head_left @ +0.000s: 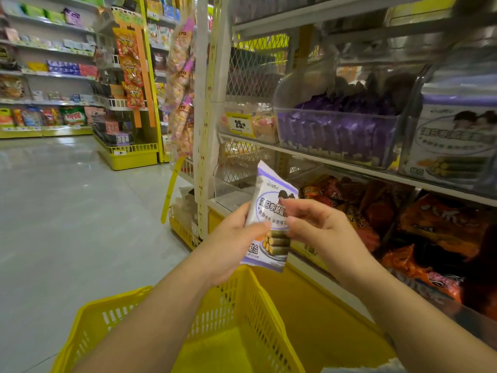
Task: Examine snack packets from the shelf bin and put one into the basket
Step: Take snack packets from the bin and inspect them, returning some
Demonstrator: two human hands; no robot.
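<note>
A white and purple snack packet (pixel 270 208) printed with green rolls stands upright in front of the shelf. My left hand (pixel 234 246) grips its left edge, thumb across the front. My right hand (pixel 320 232) pinches its right side with curled fingers. Below both hands sits the yellow plastic basket (pixel 250 313), its rim right under the packet's bottom edge. On the shelf at the right a clear bin (pixel 451 146) holds packets of the same design.
A clear bin of purple packets (pixel 336 135) stands on the middle shelf, and orange snack bags (pixel 430 238) fill the lower shelf. A yellow price tag (pixel 240 125) hangs at the shelf edge. Hanging bags (pixel 180 84) and an aisle with grey floor (pixel 67 205) lie to the left.
</note>
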